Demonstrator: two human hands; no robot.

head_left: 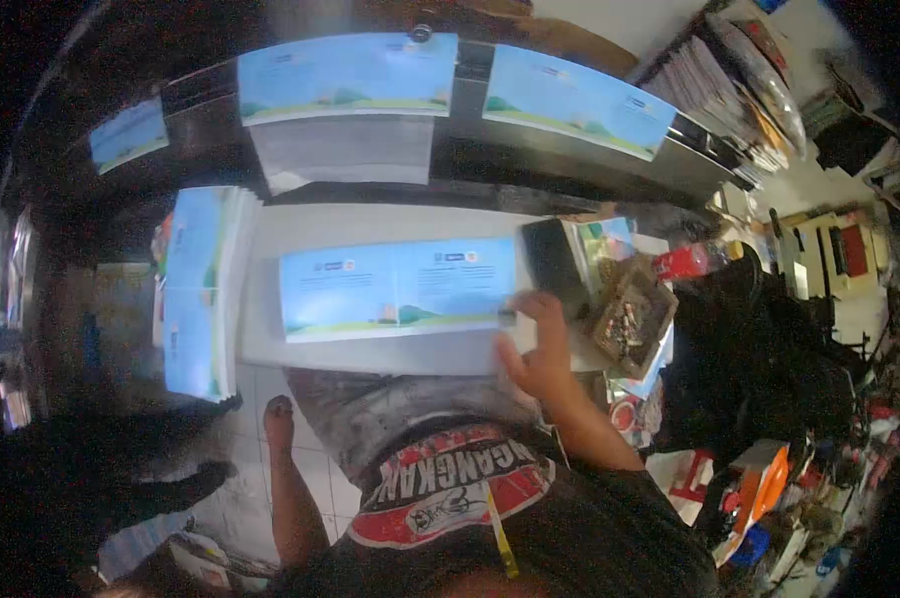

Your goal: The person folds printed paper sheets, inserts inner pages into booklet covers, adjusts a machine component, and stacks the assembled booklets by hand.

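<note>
A light-blue printed sheet (pixel 355 289) with a green landscape along its lower edge lies on the white table (pixel 420 354) in front of me. At its right end is my right hand (pixel 545 354), thumb and forefinger apart, with nothing seen between them. Whether the fingertips touch the paper I cannot tell. My left hand (pixel 279 421) hangs low beside the table's front edge, away from the sheets, its fingers curled in and no object showing. A thick stack of matching blue prints (pixel 193 299) lies at the table's left end.
Similar blue sheets (pixel 345 75) lie along a dark surface behind the table. At the right are a dark flat block (pixel 555 264), a box of small items (pixel 629 324) and a red-labelled bottle (pixel 684 261). Piled papers (pixel 694 85) stand at the back right.
</note>
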